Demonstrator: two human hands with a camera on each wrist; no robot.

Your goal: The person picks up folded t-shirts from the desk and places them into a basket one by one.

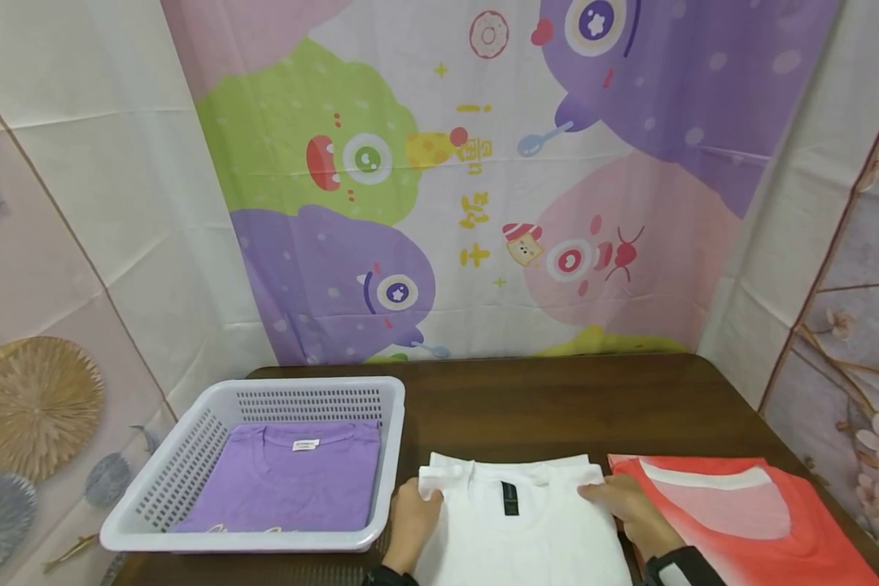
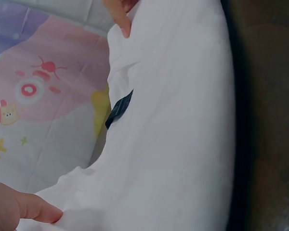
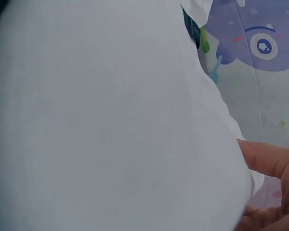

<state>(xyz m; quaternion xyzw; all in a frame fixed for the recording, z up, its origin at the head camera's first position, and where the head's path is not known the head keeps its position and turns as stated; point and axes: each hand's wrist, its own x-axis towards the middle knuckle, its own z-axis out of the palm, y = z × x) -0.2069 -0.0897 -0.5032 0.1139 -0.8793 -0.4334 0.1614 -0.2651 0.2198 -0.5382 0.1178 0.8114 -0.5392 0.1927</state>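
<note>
A folded white T-shirt (image 1: 527,529) with a black neck label (image 1: 509,498) is held between both hands at the front of the table. My left hand (image 1: 414,521) grips its left shoulder edge, and my right hand (image 1: 630,509) pinches the right shoulder edge between thumb and fingers. In the left wrist view the shirt (image 2: 178,110) spans between the two hands, its collar side toward the backdrop. The right wrist view shows the thumb of the right hand (image 3: 274,183) on the near face of the shirt (image 3: 120,120), with other fingers partly hidden behind it.
To the left stands a white plastic basket (image 1: 395,456) with a folded purple T-shirt (image 1: 300,480) inside. A folded red and pink shirt (image 1: 813,521) lies right of the white one. Behind the brown table (image 1: 527,399) hangs a cartoon-printed cloth (image 1: 476,309).
</note>
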